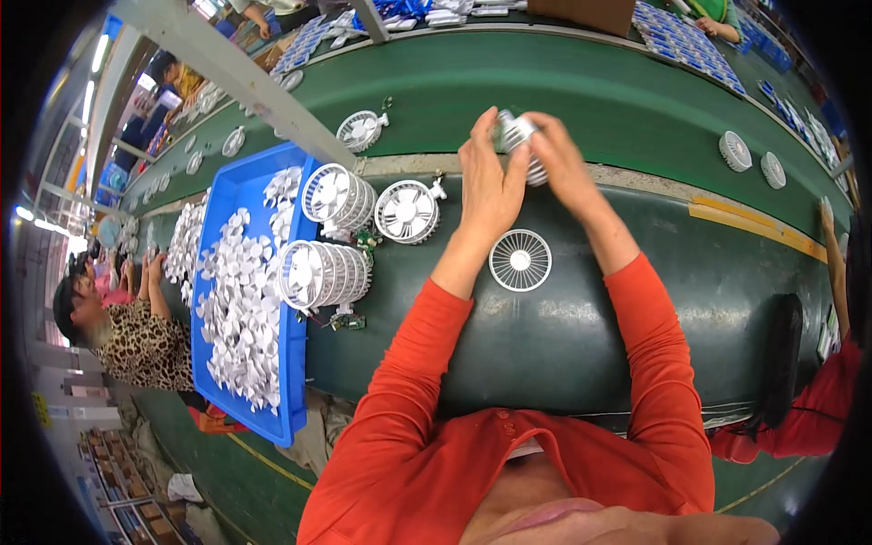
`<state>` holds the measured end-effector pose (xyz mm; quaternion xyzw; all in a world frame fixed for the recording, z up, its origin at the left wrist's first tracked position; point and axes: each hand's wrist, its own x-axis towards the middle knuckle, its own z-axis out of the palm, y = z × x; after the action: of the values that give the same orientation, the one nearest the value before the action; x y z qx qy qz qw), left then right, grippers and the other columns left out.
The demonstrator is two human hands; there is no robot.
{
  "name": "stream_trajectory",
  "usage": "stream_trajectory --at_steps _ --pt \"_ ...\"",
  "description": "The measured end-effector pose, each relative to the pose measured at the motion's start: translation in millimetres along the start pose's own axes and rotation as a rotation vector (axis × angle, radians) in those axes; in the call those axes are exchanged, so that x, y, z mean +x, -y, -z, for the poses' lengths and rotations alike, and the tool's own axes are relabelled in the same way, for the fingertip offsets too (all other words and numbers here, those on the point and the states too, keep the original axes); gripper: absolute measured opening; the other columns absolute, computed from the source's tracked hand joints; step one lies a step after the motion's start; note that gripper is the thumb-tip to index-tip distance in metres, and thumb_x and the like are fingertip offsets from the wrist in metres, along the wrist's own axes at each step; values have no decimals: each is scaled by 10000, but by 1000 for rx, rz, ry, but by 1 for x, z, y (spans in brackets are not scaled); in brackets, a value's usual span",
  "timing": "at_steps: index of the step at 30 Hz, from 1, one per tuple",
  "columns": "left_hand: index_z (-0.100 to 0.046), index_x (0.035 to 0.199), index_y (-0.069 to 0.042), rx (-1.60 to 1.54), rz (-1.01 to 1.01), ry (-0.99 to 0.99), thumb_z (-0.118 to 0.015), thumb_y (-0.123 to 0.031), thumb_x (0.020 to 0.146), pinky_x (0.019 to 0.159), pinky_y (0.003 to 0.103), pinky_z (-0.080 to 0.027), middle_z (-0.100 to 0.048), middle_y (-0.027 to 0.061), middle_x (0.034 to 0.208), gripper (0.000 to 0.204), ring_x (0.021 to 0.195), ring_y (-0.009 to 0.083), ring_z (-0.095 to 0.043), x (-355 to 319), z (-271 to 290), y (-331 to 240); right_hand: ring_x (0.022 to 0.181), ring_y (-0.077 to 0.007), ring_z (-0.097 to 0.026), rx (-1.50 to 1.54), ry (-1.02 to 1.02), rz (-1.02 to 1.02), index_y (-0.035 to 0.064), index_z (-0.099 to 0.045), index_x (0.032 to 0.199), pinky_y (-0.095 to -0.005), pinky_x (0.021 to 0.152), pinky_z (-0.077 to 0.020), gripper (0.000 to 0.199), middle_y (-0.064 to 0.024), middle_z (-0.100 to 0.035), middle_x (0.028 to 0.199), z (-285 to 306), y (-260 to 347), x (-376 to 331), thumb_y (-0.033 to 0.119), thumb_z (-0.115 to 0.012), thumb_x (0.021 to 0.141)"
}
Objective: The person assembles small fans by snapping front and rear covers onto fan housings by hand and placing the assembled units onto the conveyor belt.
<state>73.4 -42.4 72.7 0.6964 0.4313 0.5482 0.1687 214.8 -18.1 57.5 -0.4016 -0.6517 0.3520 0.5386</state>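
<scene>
the left hand [490, 177] and the right hand [565, 163] are both holding a white ribbed cage [519, 134], one from either side, the left with its thumb and fingers along the near left side, the right with its fingers over the right side; the right hand is blurred. the cage sits tilted between the two, partly covered by the fingers, above the near edge of the green belt [436, 86].

below the hands, between the forearms, a round white grille [520, 261] lies on the dark table [563, 345]. left of the left hand stands a fan [406, 213], and beyond it an upper stack [332, 196] and a lower stack [313, 275] of ribbed white rings, with a small circuit board [348, 322] beside the lower one. further left is a blue tray [296, 372] of loose white blades [238, 318].

on the far side of the belt are rows of blue and white packs [686, 45]; their markings are too small to read.
</scene>
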Motion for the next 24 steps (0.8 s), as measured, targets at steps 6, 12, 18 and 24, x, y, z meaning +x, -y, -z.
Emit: stream_trajectory --at_steps 6,12,18,24 --pt "-525 1211 -32 472 5 67 -632 -176 821 955 469 -399 -549 200 1202 430 1142 389 -473 49 53 49 1107 -353 -539 -1153 -407 257 61 -552 1217 -417 939 -431 480 -218 -577 1171 57 -22 3 262 -685 801" --pt "-675 1018 -52 628 144 352 -495 2 782 871 453 -472 -640 211 1046 302 1005 373 -599 29 110 63 1197 -337 -486 -486 490 186 46 -565 1178 -409 1013 -381 481 -173 -537 1259 26 50 -41 203 -722 750" --pt "-711 949 -92 740 311 491 -548 -61 770 819 447 -490 -666 202 917 244 922 361 -630 -5 114 52 1258 -358 -398 -700 796 262 106 -561 1219 -438 1013 -371 665 -176 -410 1381 7 58 -98 226 -816 617" --pt "-695 896 -99 710 303 320 -609 -176 815 752 456 -498 -671 181 851 141 854 363 -639 -4 114 41 1000 -317 -588 -423 602 281 43 -656 1038 -390 870 -473 297 -156 -641 1049 4 52 -84 99 -673 747"
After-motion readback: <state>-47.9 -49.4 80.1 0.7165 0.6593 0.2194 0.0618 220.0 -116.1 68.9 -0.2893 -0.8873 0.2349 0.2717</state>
